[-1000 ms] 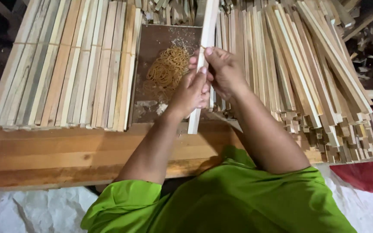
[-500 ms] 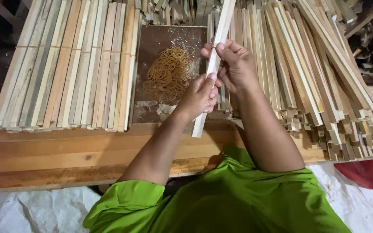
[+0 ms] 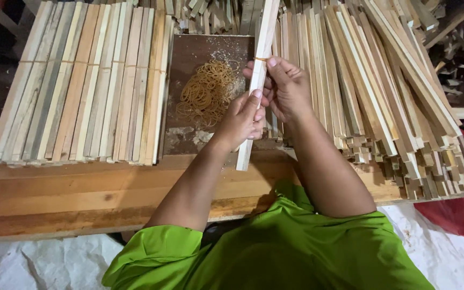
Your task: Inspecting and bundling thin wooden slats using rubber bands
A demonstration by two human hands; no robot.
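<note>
A: What is gripped by the hands?

B: A pale wooden strip [image 3: 258, 80] is clasped by both; the left hand [image 3: 243, 119] is closed low on it, the right hand [image 3: 287, 88] higher, the two touching.

A: And nearby?

B: Rubber bands [image 3: 208, 88] are heaped just left of the hands; loose strips [image 3: 398, 91] are piled to their right.

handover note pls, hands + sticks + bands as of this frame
Left hand: grips the pale stick bundle low on its length.
Right hand: holds it higher up, thumb at a rubber band already around it.
Loose rubber bands: on the brown board.
Done: banded rows lie left.
Left: loose sticks piled right; no band visible on the bundle's lower end.
</note>
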